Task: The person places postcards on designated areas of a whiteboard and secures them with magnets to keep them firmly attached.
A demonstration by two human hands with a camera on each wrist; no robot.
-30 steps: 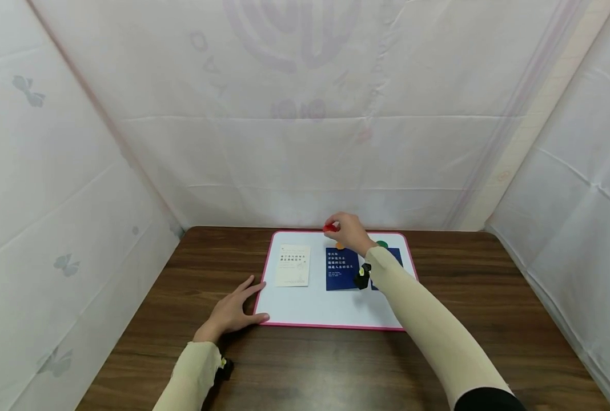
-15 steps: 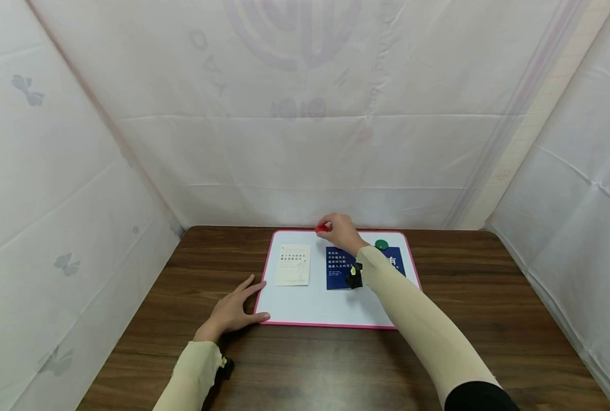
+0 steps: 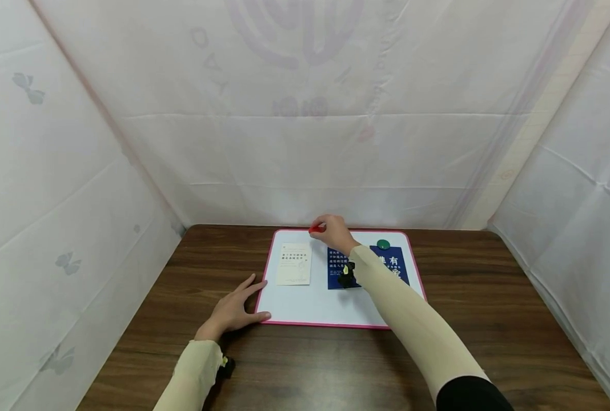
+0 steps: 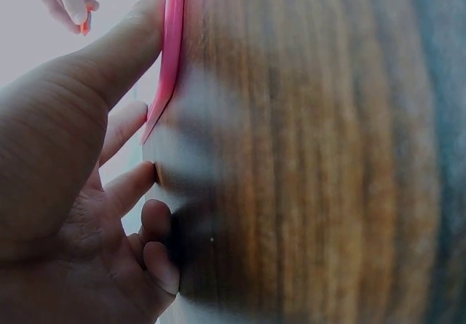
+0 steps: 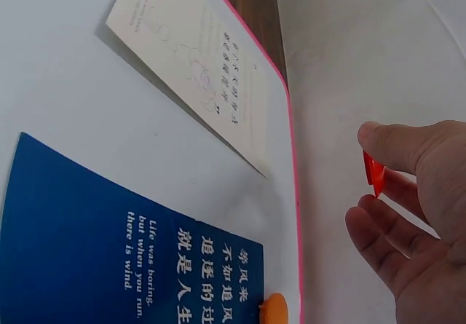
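pinched between thumb and fingertip of the right hand [image 3: 336, 233], a red magnet [image 3: 316, 229] hangs over the far rim of the pink-edged whiteboard [image 3: 305, 311], just beyond the cream card [image 3: 293, 264]; the left hand [image 3: 233, 311] lies spread flat, pressing the board's near-left corner; a loose pinch could drop the magnet and let it snap down off target; bare worktop [image 3: 223, 251] lies open left and right.

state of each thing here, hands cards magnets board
right hand: lifted over the board's far edge, pinching the red magnet
red magnet: held off the board
left hand: flat on the table, fingers against the board's edge
whiteboard: lying flat
cream card: flat, no magnet on it
blue card: pinned by orange magnet
second blue card: pinned by green magnet
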